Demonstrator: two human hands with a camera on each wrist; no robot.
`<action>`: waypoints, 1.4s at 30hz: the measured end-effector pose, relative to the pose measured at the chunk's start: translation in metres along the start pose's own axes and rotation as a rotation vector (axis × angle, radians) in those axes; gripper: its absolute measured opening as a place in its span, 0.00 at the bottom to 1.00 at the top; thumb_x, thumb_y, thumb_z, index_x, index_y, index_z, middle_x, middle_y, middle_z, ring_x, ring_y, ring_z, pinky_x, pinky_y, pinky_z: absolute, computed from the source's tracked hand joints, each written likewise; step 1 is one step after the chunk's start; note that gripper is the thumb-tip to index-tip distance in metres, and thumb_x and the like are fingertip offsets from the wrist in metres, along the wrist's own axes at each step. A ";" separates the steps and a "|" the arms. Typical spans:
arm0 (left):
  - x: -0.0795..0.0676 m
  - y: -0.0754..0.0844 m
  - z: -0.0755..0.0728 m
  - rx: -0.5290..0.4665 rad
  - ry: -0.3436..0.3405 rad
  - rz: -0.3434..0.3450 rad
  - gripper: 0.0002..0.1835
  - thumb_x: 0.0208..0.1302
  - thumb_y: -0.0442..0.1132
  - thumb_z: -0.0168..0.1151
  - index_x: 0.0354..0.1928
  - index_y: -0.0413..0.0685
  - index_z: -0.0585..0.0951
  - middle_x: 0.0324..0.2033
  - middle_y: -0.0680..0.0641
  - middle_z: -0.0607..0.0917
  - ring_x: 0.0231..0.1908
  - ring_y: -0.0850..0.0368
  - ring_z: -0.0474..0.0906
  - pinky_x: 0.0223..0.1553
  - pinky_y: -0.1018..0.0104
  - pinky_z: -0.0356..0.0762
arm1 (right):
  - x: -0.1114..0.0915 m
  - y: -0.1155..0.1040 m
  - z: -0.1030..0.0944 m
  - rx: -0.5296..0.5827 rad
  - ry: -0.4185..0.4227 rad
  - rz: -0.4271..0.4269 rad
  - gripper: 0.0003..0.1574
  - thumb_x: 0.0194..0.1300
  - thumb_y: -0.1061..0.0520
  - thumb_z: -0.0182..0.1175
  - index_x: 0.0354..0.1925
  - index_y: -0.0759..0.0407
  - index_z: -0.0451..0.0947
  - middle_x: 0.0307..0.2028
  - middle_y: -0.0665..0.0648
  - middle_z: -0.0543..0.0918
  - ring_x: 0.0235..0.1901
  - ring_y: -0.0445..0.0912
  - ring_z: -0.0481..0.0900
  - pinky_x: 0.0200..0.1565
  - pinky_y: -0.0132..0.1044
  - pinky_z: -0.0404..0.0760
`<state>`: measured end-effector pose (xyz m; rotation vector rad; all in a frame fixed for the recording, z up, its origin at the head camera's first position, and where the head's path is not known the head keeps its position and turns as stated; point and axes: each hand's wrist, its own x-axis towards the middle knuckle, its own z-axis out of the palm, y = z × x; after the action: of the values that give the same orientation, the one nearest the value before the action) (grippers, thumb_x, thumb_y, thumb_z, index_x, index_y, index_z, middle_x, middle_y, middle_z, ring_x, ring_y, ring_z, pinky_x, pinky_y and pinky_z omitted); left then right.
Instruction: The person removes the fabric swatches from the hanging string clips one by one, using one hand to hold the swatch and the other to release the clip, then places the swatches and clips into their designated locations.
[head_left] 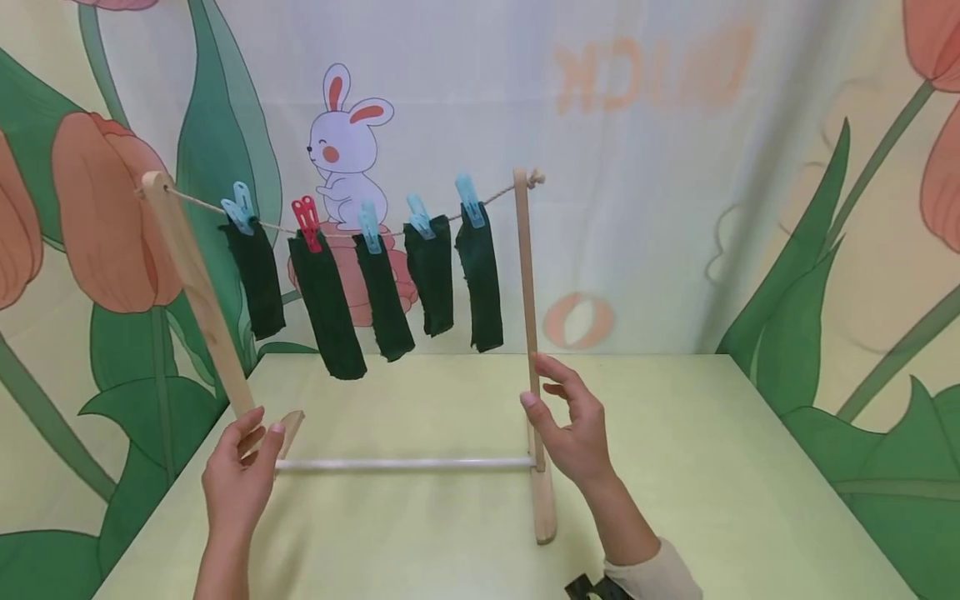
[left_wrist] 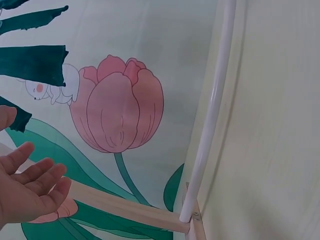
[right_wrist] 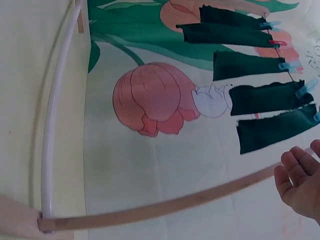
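A small wooden clothes rack stands on the table. A rope (head_left: 197, 200) runs between its left post (head_left: 198, 296) and right post (head_left: 526, 275). Several dark green cloth strips (head_left: 327, 304) hang from it, held by blue clothespins (head_left: 468, 200) and one red clothespin (head_left: 306, 223). My left hand (head_left: 238, 471) is beside the lower left post, fingers loosely bent around nothing. At the lower right post, my right hand (head_left: 577, 425) has its fingers relaxed and its fingertips close to the wood; whether they touch it, I cannot tell. Both wrist views show the hands (left_wrist: 30, 185) (right_wrist: 302, 182) holding nothing.
A white rod (head_left: 405, 464) joins the posts low down, above the pale yellow table (head_left: 712, 500). Wooden feet (head_left: 543, 508) support the rack. Behind hangs a curtain (head_left: 645, 208) printed with tulips and a rabbit. A black object (head_left: 592, 588) shows near the right sleeve.
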<state>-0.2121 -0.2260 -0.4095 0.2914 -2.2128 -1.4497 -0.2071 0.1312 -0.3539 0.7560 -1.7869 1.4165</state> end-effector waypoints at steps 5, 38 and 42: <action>0.009 0.005 0.000 -0.035 0.002 -0.015 0.28 0.66 0.53 0.53 0.62 0.46 0.70 0.59 0.46 0.72 0.57 0.49 0.69 0.56 0.54 0.67 | 0.016 -0.014 0.015 0.044 -0.036 -0.005 0.25 0.51 0.77 0.56 0.51 0.82 0.67 0.48 0.75 0.74 0.47 0.67 0.71 0.48 0.35 0.73; 0.059 0.038 0.007 -0.159 -0.018 -0.055 0.29 0.66 0.54 0.53 0.64 0.47 0.68 0.59 0.46 0.72 0.57 0.50 0.68 0.55 0.56 0.68 | 0.085 0.013 0.097 0.138 -0.258 0.060 0.28 0.62 0.60 0.59 0.60 0.63 0.67 0.56 0.57 0.75 0.54 0.48 0.72 0.52 0.48 0.72; 0.064 0.038 0.006 -0.178 -0.029 -0.092 0.31 0.66 0.55 0.52 0.65 0.48 0.66 0.59 0.45 0.71 0.54 0.54 0.70 0.52 0.62 0.70 | 0.085 0.010 0.106 0.167 -0.266 0.067 0.28 0.62 0.61 0.59 0.61 0.62 0.67 0.56 0.59 0.74 0.55 0.49 0.72 0.52 0.49 0.72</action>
<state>-0.2675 -0.2322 -0.3599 0.3177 -2.0994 -1.6979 -0.2822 0.0294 -0.3039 1.0208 -1.9248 1.5845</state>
